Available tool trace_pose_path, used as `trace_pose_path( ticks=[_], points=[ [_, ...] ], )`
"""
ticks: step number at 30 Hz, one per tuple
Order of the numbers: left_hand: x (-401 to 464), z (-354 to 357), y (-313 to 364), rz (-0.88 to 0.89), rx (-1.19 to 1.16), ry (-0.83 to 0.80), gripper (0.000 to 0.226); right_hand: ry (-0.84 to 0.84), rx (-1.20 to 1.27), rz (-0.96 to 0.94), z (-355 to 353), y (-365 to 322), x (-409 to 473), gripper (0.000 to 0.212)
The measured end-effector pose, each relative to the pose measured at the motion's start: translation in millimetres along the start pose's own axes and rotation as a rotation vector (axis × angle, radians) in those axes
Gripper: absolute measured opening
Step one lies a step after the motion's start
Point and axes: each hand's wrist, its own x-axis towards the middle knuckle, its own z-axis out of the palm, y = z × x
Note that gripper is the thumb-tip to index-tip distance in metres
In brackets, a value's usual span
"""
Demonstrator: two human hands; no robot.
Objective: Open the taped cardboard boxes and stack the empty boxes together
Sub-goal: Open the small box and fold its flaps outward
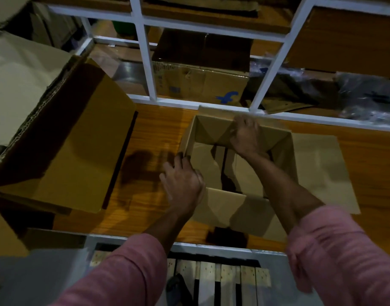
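Note:
An open, empty cardboard box (317,164) stands on the wooden shelf (145,129), its flaps spread outward. My left hand (183,182) grips the box's near-left wall, fingers curled over the rim. My right hand (247,135) reaches across the opening and grips the far wall's top edge. At the left, a larger open box (79,151) lies tipped on its side, with more cardboard behind it.
A white metal rack frame (145,62) runs behind the shelf. Beyond it sits a printed carton (200,82) and crumpled plastic wrap (366,96). Below the shelf's front edge lies a wooden pallet (229,281).

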Motion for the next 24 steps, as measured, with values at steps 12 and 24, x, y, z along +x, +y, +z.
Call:
trace_pose_path(
  ticks=[12,24],
  points=[
    [-1,-7,11,0.005,0.026,-0.053,0.032,0.082,0.020,0.014,-13,42,-194,0.033],
    [-75,-7,-16,0.356,0.239,-0.107,0.089,0.088,-0.200,0.345,-31,99,-262,0.076]
  ],
)
